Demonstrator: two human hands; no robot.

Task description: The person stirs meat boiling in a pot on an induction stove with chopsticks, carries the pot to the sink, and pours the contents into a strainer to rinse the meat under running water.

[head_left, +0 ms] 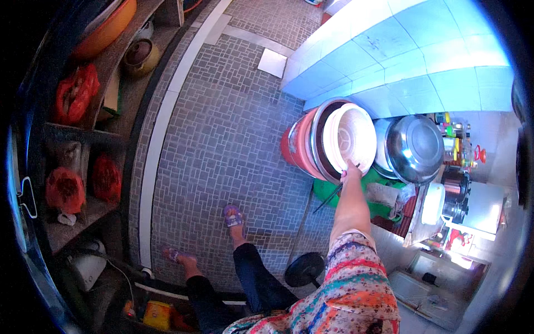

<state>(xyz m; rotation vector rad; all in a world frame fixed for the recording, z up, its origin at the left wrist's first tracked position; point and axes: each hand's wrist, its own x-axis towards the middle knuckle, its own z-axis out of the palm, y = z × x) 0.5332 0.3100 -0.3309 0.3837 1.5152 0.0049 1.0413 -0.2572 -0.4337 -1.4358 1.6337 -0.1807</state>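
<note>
My right hand (351,170) reaches out and grips the near rim of a white plastic strainer basket (359,133). Thin dark sticks (329,197), like chopsticks, are also in that hand and slant down to the left. The basket sits tilted at the mouth of a red plastic bucket (292,142), where a dark, metal-rimmed basin (318,137) shows around it. My left hand is out of view.
Right of the basket stands an upturned stainless steel basin (419,146). Something green (327,192) lies under the bucket. A black round-based stand (304,269) is beside my leg. Shelves (83,227) with red bags (65,190) line the left; a tiled wall (375,62) rises behind.
</note>
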